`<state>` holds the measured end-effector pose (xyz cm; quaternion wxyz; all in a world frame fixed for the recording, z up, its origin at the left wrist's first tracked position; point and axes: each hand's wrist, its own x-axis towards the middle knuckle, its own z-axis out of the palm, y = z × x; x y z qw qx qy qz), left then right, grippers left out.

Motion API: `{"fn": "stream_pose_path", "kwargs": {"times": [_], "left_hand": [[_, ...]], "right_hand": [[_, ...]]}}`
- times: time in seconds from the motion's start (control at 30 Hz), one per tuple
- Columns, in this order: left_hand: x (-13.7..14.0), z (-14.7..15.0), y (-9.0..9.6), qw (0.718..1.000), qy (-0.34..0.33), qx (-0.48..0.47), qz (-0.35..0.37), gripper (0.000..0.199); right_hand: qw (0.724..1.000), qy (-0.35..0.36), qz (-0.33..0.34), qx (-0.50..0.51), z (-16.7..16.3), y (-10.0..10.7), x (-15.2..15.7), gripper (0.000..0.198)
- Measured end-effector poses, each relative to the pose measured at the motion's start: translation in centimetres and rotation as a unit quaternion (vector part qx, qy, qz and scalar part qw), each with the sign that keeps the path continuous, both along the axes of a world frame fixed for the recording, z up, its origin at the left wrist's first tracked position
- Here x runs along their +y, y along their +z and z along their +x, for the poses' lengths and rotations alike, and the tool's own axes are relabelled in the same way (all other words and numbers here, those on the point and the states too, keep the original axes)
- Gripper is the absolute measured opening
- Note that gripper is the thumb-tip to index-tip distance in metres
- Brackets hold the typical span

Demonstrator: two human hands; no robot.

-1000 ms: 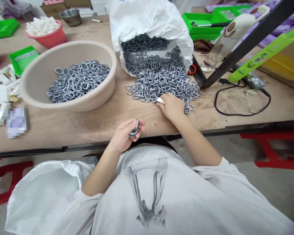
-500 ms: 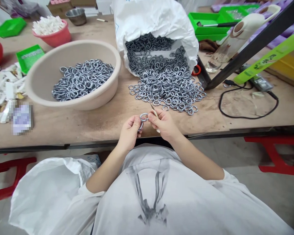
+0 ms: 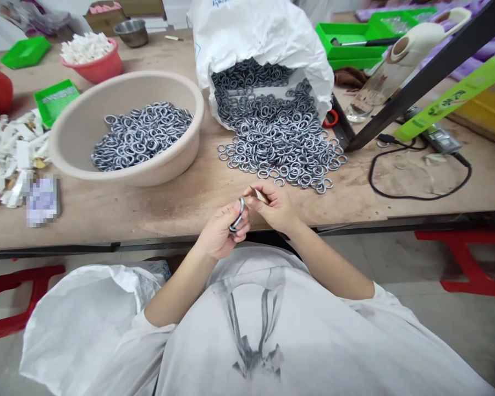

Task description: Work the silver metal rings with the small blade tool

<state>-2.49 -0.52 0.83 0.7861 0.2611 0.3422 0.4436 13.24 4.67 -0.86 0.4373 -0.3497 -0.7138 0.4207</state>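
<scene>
Grey rings (image 3: 241,212) are pinched in the fingers of my left hand (image 3: 218,231), just over the table's front edge; one ring stands on edge and another seems to lie under it. My right hand (image 3: 279,209) is closed on a small knife (image 3: 259,194) with a pale handle and a pointed blade, close to the rings. Part of the knife is hidden by the fingers. Beyond my hands, a heap of loose grey rings (image 3: 280,143) spills from a white sack (image 3: 259,33) lying on its side. To the left, a beige basin (image 3: 74,143) holds many more rings.
White pieces (image 3: 14,148) lie at the left, near green trays (image 3: 58,102) and a red bowl (image 3: 94,69). A dark metal bar (image 3: 421,77), a clear bottle (image 3: 367,99) and a black cable (image 3: 412,197) occupy the right. An open white bag (image 3: 78,319) stands below the table.
My left hand has turned, and its ring now stands more upright. My right fingers have come away from that ring, and the knife has tilted flatter.
</scene>
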Motion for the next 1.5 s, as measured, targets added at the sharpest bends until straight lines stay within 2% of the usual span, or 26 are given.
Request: {"fn": "stream_pose_path", "kwargs": {"times": [0.1,0.17,0.23,0.5,0.6,0.67,0.73,0.83,0.97,1.03,1.17,1.27,1.33,1.37,1.4,1.5], "left_hand": [[0.1,0.1,-0.3,0.996,0.075,0.035,0.034,0.046],[0.1,0.1,-0.4,0.994,0.090,0.052,0.040,0.048],[0.1,0.2,-0.5,0.993,0.093,0.062,0.039,0.051],[-0.2,0.2,-0.2,0.994,0.072,0.071,0.027,0.052],[-0.7,0.1,-0.2,0.996,0.019,0.076,0.046,0.050],[-1.2,0.0,-0.1,0.995,-0.039,0.076,0.053,0.049],[-1.2,-0.3,0.0,0.995,-0.046,0.071,0.045,0.048],[-0.6,-0.9,0.0,0.997,0.024,0.061,0.026,0.037],[0.7,-1.8,-0.3,0.995,0.087,0.052,0.005,0.029],[1.1,-2.2,-0.5,0.992,0.111,0.058,-0.012,0.022],[1.7,-2.8,-0.3,0.987,0.141,0.055,-0.048,0.012],[1.9,-3.0,-0.1,0.982,0.168,0.062,-0.061,0.023],[1.9,-2.9,-0.2,0.978,0.184,0.085,-0.041,0.033],[1.8,-2.7,-0.3,0.976,0.190,0.099,-0.022,0.037],[1.7,-2.6,-0.5,0.975,0.192,0.114,-0.003,0.040],[1.3,-1.7,-0.9,0.978,0.158,0.137,0.027,0.047]], "right_hand": [[0.994,-0.024,0.078,-0.073,0.5,0.7,-0.8,0.056],[0.982,-0.026,0.128,-0.137,0.6,1.1,-1.4,0.058],[0.972,-0.024,0.151,-0.177,0.6,1.4,-1.8,0.058],[0.963,0.001,0.152,-0.222,0.4,1.7,-2.0,0.056],[0.959,-0.019,0.116,-0.257,0.9,1.6,-0.8,0.054],[0.939,-0.089,0.064,-0.325,1.5,1.4,0.7,0.051],[0.900,-0.167,0.023,-0.401,2.1,1.1,2.4,0.041],[0.851,-0.214,0.021,-0.479,2.5,0.7,4.4,0.031],[0.824,-0.204,0.035,-0.527,2.2,0.3,5.6,0.027],[0.827,-0.203,0.038,-0.524,2.0,0.3,5.6,0.027],[0.856,-0.190,0.065,-0.477,1.5,0.4,5.2,0.032],[0.858,-0.147,0.072,-0.486,0.8,0.4,5.1,0.029],[0.858,-0.135,0.061,-0.493,0.4,0.4,5.3,0.025],[0.868,-0.133,0.052,-0.476,0.3,0.4,5.3,0.023],[0.889,-0.126,0.039,-0.439,0.3,0.4,5.3,0.021],[0.979,-0.037,-0.053,-0.192,0.3,0.7,4.2,0.022]]}}
